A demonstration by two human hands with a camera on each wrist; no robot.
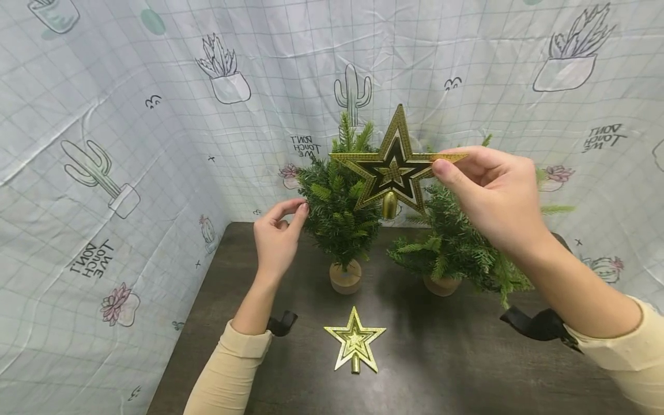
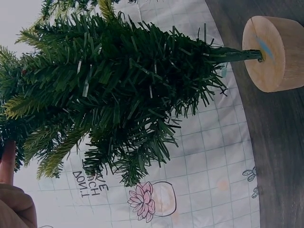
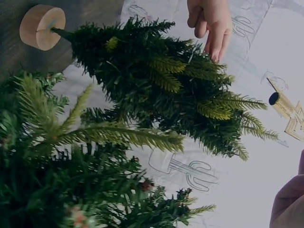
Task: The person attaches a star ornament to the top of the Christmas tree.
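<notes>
My right hand (image 1: 500, 196) pinches a gold star tree topper (image 1: 396, 167) by its side point, between thumb and fingers. The star hangs upright with its socket downward, in front of and above the left small artificial Christmas tree (image 1: 339, 202). In the right wrist view, part of the star (image 3: 292, 114) shows beyond the treetop. At that tree's left side, my left hand (image 1: 277, 236) pinches the edge of the branches with thumb and forefinger. A second gold star topper (image 1: 355, 340) lies flat on the table, nearer to me.
Another small artificial tree (image 1: 451, 236) stands to the right, partly behind my right hand and forearm. Both trees have round wooden bases (image 1: 345, 278) on the dark table (image 1: 290, 369). A curtain (image 1: 171, 144) printed with cacti hangs behind and at the sides.
</notes>
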